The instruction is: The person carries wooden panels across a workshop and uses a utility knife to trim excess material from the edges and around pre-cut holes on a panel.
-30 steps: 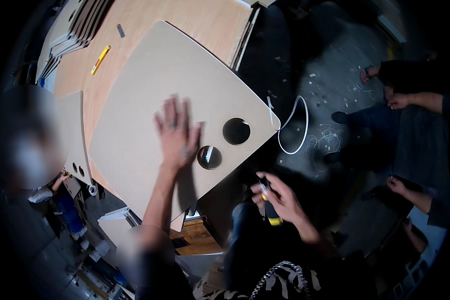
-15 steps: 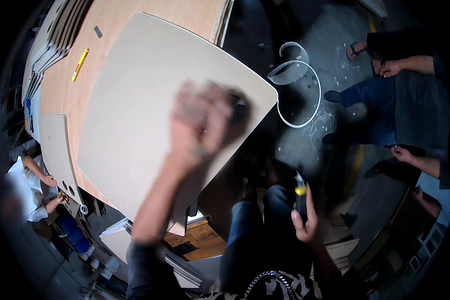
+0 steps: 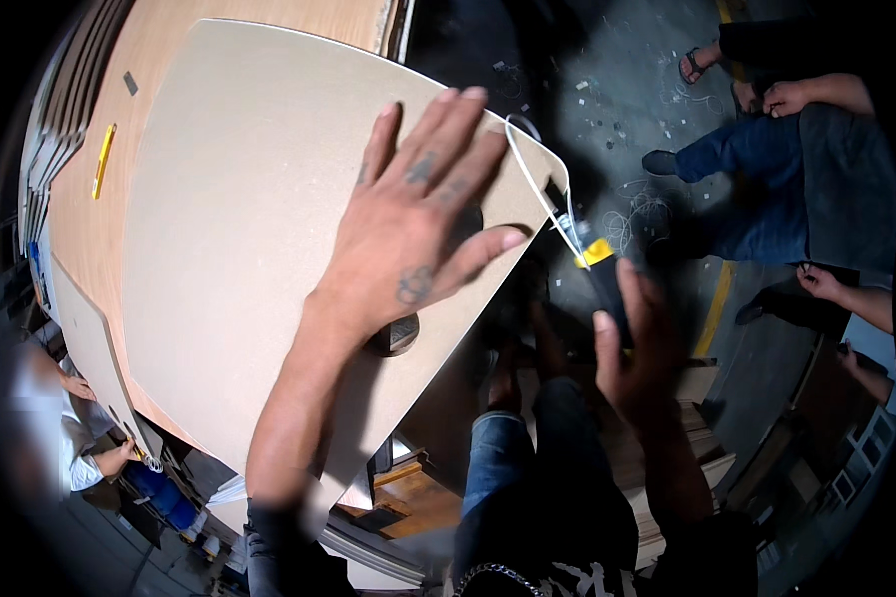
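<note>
L. hand [image 3: 408, 239] is laid flat, fingers spread, on the beige panel [image 3: 239, 229] near its right corner, partly over a round hole [image 3: 396, 333]; forearm rises from the lower edge. R. hand [image 3: 635, 353] is wrapped round a black-and-yellow tool [image 3: 601, 274], held just off the panel's right edge, long axis running up-left toward the corner, white cord [image 3: 538, 189] at its tip. Panel rests on a wood-topped bench [image 3: 149, 60].

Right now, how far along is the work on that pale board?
Done: the pale board already has a round hole cut through it. In hand: the left hand lies flat on the board, and the right hand holds a black-and-yellow tool at its edge, white cord attached. What is left cannot be told.
</note>
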`<state>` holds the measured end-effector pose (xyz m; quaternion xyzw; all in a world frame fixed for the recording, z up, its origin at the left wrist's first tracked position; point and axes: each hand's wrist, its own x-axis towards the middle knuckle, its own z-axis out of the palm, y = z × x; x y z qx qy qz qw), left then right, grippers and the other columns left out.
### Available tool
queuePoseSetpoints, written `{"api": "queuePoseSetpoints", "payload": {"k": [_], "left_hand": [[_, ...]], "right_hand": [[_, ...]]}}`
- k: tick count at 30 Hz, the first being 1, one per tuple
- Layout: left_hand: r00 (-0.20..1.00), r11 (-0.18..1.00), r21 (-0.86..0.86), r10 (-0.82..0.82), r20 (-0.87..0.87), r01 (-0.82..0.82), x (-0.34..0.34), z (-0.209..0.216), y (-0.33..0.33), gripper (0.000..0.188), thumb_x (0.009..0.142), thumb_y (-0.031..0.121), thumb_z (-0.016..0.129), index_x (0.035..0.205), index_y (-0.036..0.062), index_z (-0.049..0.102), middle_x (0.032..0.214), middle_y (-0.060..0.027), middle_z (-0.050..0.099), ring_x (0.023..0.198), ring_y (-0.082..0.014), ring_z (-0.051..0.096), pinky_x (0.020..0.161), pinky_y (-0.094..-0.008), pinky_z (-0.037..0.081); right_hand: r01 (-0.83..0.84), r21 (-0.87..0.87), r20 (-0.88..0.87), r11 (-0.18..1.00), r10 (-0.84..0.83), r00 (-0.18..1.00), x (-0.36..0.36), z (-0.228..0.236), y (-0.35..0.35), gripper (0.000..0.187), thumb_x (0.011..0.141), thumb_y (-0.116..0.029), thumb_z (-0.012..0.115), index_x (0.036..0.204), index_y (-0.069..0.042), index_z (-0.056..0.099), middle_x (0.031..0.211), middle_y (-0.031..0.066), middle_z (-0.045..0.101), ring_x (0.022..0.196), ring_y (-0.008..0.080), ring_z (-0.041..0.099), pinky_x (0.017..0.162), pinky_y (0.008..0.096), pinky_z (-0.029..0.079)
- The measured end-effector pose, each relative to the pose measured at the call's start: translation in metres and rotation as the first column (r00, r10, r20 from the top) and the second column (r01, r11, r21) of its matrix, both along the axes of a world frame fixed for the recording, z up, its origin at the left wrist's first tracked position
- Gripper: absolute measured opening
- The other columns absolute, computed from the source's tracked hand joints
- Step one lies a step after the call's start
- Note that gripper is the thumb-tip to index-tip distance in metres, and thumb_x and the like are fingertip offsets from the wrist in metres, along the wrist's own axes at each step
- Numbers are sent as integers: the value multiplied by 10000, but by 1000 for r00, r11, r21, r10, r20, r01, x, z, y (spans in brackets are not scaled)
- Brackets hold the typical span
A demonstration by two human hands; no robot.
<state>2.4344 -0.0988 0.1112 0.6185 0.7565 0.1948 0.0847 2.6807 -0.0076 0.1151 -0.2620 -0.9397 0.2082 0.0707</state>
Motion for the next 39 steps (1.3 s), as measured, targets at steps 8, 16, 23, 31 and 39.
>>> {"api": "queuePoseSetpoints", "payload": {"k": [8, 16, 23, 31, 39], "left_hand": [[997, 990, -125, -74, -15, 71, 35, 4, -2, 506, 837, 353, 584, 1319, 244, 473, 1447, -123, 307, 1357, -295, 246, 1102, -533, 113], [990, 994, 43, -107, 90, 104, 21, -4, -9, 573, 798, 294, 621, 1330, 152, 463, 1399, -173, 367, 1330, -332, 298, 1098, -524, 126], [998, 998, 36, 61, -34, -60, 7, -7, 20, 917, 609, 644, 687, 1261, 29, 497, 1341, -141, 439, 1304, -300, 343, 1100, -522, 143], [986, 981, 156, 130, -102, -113, 5, -17, 29, 799, 605, 622, 720, 1094, 2, 595, 1175, -176, 547, 1212, -314, 449, 1083, -528, 200], [989, 981, 164, 121, -89, -105, 5, -16, 32, 803, 572, 606, 750, 1070, -6, 601, 1156, -181, 558, 1117, -329, 528, 1071, -509, 249]], "right_hand": [[28, -60, -94, 998, -33, 995, 25, -11, 12, 478, 853, -193, 582, 1275, -9, 455, 1053, 197, 546, 923, 306, 584, 747, 372, 503], [12, -120, -129, 993, -27, 991, 19, -8, 4, 491, 848, -224, 590, 1269, -5, 466, 1043, 193, 557, 917, 304, 587, 764, 369, 499], [26, -20, -103, 999, -28, 994, 0, -5, 9, 473, 835, -166, 621, 1260, -12, 480, 1001, 181, 586, 875, 308, 618, 688, 357, 519], [5, 6, -125, 1000, -4, 992, -8, 3, 27, 448, 818, -169, 656, 1226, -31, 533, 1020, 164, 608, 872, 277, 637, 675, 347, 530], [-49, 76, -120, 996, 58, 991, -9, 4, 38, 433, 808, -182, 670, 1207, -53, 563, 996, 141, 613, 827, 239, 637, 650, 313, 530]]}}
